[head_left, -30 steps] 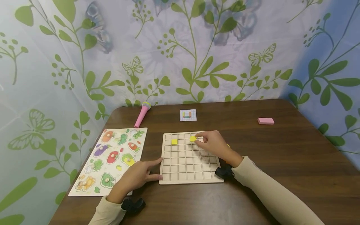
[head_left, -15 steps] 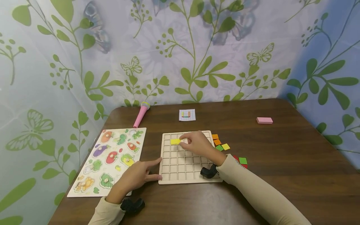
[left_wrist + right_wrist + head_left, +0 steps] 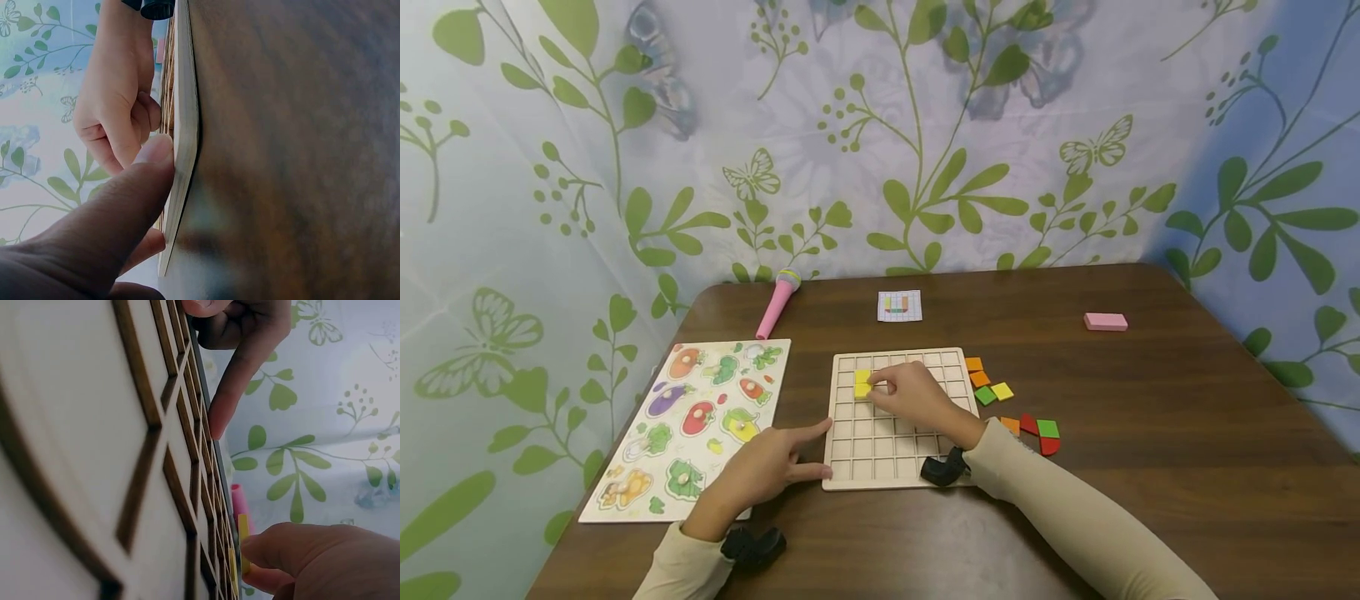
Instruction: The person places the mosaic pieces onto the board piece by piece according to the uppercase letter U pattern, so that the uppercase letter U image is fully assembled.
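- Head view, taking twelve o'clock as away from the person: one yellow tile sits on the gridded board, toward its eleven o'clock; I'd count that piece as done.
- At its six o'clock is a second yellow tile, pinched between the thumb and a finger of the right hand. It looks nearly placed, though not let go.
- That second tile lies at nine o'clock from the right fingertips. Right wrist view has it raised on edge; whether it touches the board, I can't tell.
- The left hand has thumb and forefinger spread apart, both touching the board's nine o'clock edge.
- Loose tiles in orange, green, red and yellow lie around the board's three o'clock, so I judge the work early.
- A card with a small coloured pattern lies beyond, at twelve o'clock.
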`<state>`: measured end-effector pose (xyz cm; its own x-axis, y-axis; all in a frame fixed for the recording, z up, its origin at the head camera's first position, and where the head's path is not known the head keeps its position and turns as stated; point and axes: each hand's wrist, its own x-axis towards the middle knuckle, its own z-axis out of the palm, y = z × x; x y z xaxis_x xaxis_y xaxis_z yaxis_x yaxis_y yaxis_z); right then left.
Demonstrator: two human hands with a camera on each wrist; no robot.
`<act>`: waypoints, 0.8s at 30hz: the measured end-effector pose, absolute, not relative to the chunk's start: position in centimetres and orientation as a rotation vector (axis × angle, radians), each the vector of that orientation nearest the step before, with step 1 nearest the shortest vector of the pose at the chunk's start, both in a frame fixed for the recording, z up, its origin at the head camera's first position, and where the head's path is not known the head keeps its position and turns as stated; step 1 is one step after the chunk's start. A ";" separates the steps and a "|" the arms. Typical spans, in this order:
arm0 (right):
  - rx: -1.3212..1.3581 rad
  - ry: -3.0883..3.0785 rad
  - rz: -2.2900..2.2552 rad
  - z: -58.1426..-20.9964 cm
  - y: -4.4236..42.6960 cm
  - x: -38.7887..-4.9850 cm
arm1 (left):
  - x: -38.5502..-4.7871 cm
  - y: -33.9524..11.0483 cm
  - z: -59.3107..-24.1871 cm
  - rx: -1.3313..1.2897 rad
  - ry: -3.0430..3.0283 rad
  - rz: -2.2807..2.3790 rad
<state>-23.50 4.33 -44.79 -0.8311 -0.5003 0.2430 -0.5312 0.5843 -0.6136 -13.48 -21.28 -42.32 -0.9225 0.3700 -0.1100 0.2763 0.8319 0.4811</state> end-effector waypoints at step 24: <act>0.895 -2.763 0.876 -44.9 3.9 -23.0 | -13.4 -21.3 -42.3 0.507 2.815 0.693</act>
